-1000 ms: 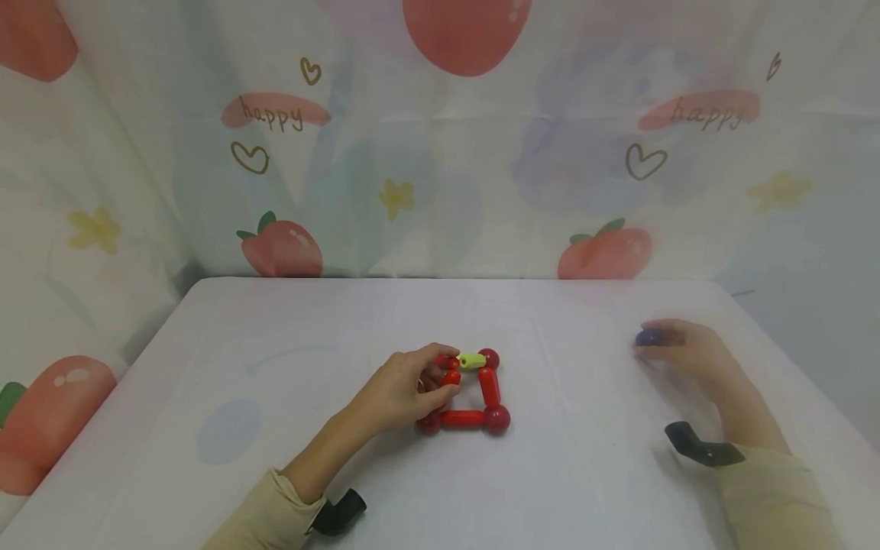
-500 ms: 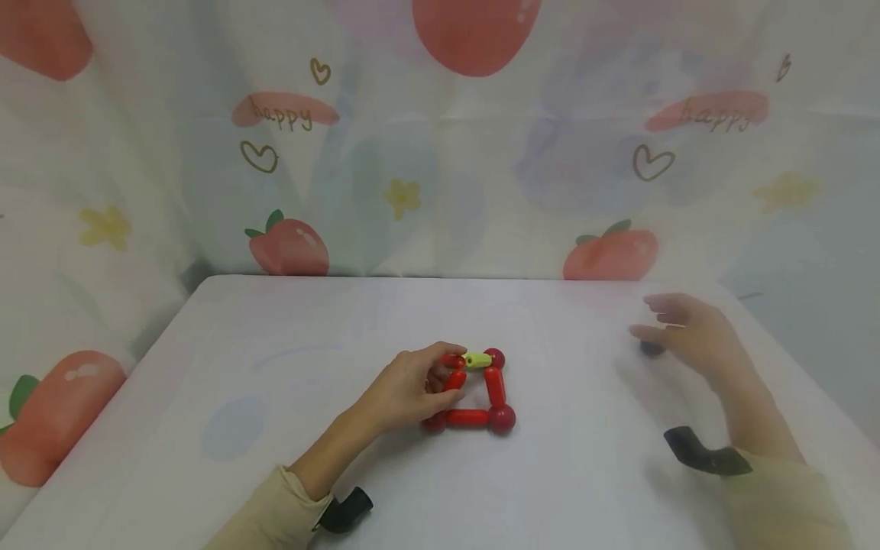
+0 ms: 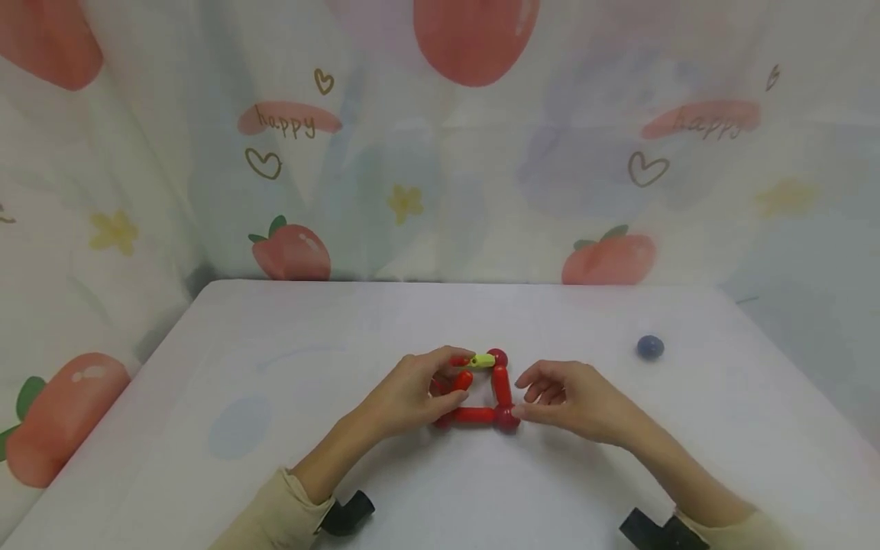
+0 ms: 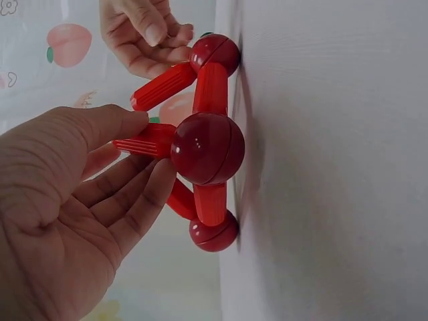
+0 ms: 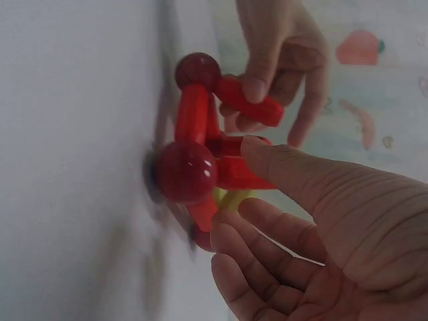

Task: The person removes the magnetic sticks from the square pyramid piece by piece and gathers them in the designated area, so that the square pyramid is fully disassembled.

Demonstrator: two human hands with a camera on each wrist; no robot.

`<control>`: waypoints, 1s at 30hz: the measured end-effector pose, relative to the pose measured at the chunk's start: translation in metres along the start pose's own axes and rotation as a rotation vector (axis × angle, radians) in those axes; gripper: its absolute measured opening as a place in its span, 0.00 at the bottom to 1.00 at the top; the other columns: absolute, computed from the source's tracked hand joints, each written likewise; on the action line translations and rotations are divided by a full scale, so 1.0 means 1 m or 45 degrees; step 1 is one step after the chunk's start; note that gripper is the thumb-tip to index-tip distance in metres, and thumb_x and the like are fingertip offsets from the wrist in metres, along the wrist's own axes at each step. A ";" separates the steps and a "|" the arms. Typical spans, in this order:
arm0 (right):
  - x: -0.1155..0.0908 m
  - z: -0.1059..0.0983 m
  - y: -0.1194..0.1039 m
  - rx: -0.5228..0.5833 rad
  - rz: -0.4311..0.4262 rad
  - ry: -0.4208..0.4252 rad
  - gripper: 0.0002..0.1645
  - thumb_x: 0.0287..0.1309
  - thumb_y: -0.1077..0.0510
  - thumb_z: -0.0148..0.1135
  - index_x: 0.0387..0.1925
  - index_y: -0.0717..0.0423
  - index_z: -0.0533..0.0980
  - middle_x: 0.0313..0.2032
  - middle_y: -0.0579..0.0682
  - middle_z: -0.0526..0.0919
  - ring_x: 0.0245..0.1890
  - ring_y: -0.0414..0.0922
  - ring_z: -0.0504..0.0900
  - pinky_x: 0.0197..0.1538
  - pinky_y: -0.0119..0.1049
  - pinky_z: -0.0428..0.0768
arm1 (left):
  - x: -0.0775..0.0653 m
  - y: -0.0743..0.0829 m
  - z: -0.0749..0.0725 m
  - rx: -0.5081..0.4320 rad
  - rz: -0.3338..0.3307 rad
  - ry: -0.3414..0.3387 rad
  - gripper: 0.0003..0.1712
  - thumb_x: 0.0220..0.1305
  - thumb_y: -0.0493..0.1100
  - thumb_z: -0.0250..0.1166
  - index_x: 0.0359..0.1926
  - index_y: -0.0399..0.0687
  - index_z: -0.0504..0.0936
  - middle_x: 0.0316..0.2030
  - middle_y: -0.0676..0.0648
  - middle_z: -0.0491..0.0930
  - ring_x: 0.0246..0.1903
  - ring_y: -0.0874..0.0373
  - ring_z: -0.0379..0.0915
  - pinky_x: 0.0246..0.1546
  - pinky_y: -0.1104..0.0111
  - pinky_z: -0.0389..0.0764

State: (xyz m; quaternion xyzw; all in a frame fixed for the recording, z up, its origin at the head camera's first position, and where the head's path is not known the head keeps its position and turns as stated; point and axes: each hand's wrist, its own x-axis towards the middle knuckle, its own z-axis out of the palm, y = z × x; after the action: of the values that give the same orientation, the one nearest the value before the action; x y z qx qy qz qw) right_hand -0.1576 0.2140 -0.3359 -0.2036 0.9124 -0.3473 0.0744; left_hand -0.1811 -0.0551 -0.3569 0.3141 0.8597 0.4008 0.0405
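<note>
A small structure of magnetic rods and balls stands in the middle of the table. It has red rods (image 3: 474, 415), dark red balls (image 4: 208, 148) and a yellow-green rod (image 3: 483, 360) at the far side. My left hand (image 3: 415, 389) pinches a red rod (image 4: 152, 139) that sticks up from the near left ball. To the right of the structure is my right hand (image 3: 584, 401), thumb by the near right ball (image 5: 187, 171). Its fingers are loosely bent and apart; contact with the upright rod there cannot be made out.
A blue ball (image 3: 649, 347) lies on the white tabletop (image 3: 564, 321), toward the back right. Behind the table hangs a printed curtain (image 3: 474, 183). Each wrist carries a black mount (image 3: 348, 513).
My right hand let go of the blue ball at the back right, then came left to the structure. My left hand keeps its grip on the rod.
</note>
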 end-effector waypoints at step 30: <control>0.008 0.024 -0.007 -0.027 0.143 -0.020 0.15 0.50 0.53 0.80 0.35 0.52 0.81 0.27 0.40 0.82 0.28 0.39 0.78 0.35 0.32 0.79 | -0.025 -0.028 -0.036 0.047 -0.040 0.030 0.16 0.58 0.36 0.77 0.47 0.43 0.83 0.34 0.54 0.86 0.33 0.66 0.80 0.37 0.73 0.83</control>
State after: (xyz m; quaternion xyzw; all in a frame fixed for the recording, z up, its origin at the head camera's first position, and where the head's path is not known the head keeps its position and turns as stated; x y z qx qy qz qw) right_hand -0.1557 0.1914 -0.3487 -0.1555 0.9254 -0.3313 0.0987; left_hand -0.1868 -0.1069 -0.3572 0.2966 0.8721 0.3879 0.0310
